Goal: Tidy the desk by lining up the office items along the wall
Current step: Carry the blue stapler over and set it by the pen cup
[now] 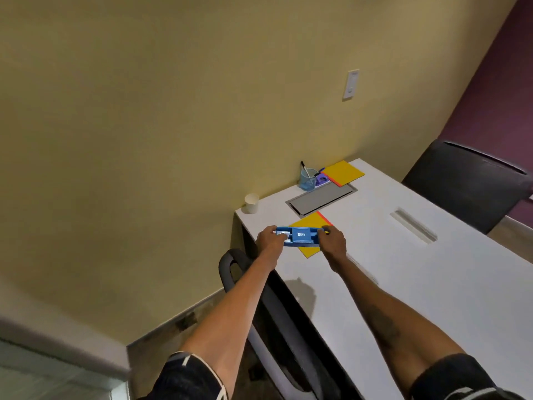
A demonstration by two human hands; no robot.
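White desk (403,284) carries a paper cup (251,203) at its wall corner; a yellow folder (310,241) nearer; a blue pen cup (307,179), purple item (321,179) and second yellow folder (343,172) beyond the grey hatch (321,199).

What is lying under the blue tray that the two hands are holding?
Under the blue tray lies a yellow folder with an orange-red edge, flat on the white desk. The left hand and right hand hold the tray's ends. The folder's middle is covered.

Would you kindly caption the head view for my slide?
Both hands grip a blue tray over a yellow folder.
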